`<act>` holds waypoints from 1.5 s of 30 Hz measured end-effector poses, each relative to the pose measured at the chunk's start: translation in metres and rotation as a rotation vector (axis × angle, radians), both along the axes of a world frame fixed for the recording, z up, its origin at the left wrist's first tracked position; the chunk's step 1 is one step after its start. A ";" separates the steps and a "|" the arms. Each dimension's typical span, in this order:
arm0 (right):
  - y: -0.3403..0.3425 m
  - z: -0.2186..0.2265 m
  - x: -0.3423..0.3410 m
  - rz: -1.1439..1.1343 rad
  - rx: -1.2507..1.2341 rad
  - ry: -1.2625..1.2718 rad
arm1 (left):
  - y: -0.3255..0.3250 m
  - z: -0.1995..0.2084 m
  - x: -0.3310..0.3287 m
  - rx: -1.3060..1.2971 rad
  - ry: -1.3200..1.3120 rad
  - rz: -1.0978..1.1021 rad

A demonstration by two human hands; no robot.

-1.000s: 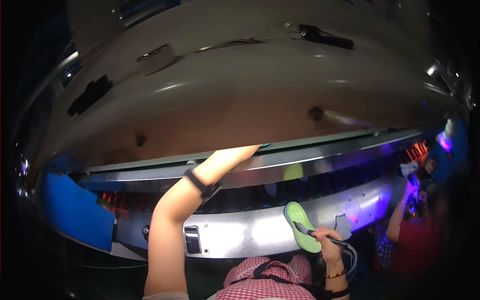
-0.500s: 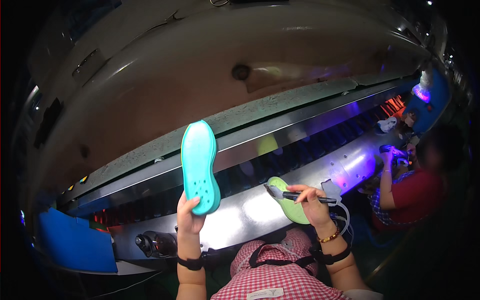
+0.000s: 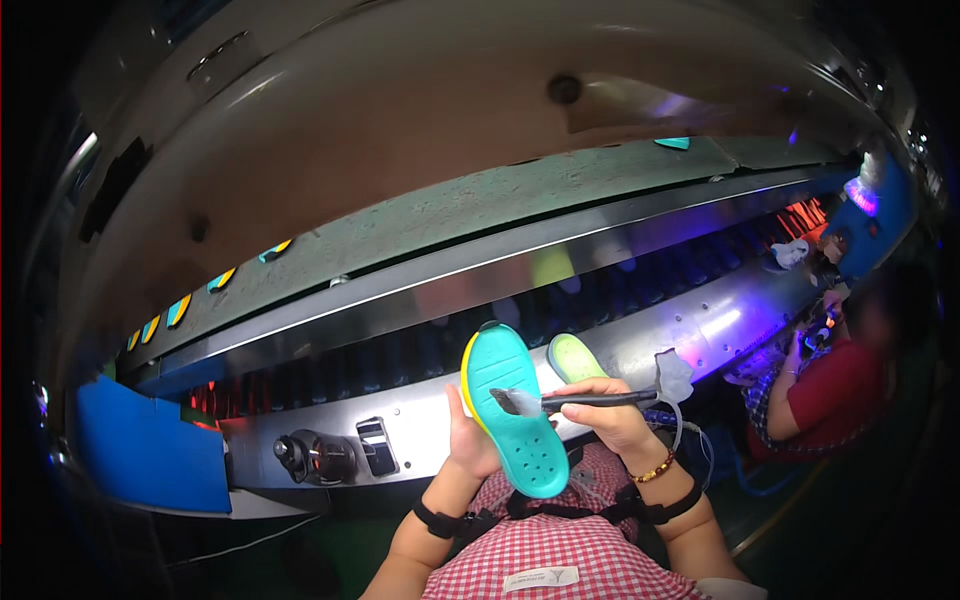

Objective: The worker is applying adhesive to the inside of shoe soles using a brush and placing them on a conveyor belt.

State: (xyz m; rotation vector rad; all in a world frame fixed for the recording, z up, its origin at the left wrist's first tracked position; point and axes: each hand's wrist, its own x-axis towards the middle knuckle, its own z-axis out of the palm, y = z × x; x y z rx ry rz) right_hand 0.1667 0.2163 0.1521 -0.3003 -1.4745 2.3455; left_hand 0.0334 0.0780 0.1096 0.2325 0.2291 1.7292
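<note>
Turquoise shoe sole [image 3: 520, 435] is hanging at mid-view above the wearer's lap, yellow along one side, perforated at the near end. Taking it as clock centre.

Left hand [image 3: 472, 438] is gripping its edge at eight o'clock, thumb along the side; the other fingers are hiding behind. Right hand [image 3: 617, 422] is closing round a black-handled brush [image 3: 560, 402] at three, its bristles lying over the sole's middle. Cannot tell whether they are wet. Hands are staying apart, each on its own object.

Thin pale tube [image 3: 682, 430] is looping down behind the brush's rear end, seemingly joined to it. Lime-green sole [image 3: 573, 355] is lying on the metal ledge [image 3: 480, 393] just beyond, between one and two. Black-topped bottle [image 3: 315, 458] is standing well off, between eight and nine.

Risks, my judgement: the grip is favouring one edge, so hard brush pressure on the opposite side could be twisting the sole loose. A snagging tube could be dragging the bristles off line, over the yellow edge. Careless strokes near the perforations could be catching bristles in the holes.
</note>
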 end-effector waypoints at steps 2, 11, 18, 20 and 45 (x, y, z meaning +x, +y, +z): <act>0.001 -0.005 -0.006 0.019 -0.016 -0.032 | 0.002 0.003 0.004 -0.028 -0.165 0.000; 0.006 -0.010 -0.029 0.011 -0.095 -0.052 | -0.002 0.005 0.007 -0.082 -0.097 0.017; 0.000 -0.005 -0.063 -0.111 0.174 -0.064 | -0.004 -0.009 0.009 -0.043 -0.036 0.075; -0.010 0.009 -0.066 -0.152 0.521 -0.173 | 0.002 -0.011 0.012 -0.302 0.048 0.299; -0.018 0.055 -0.032 0.143 0.550 -0.047 | -0.024 0.024 -0.011 -0.025 0.061 0.318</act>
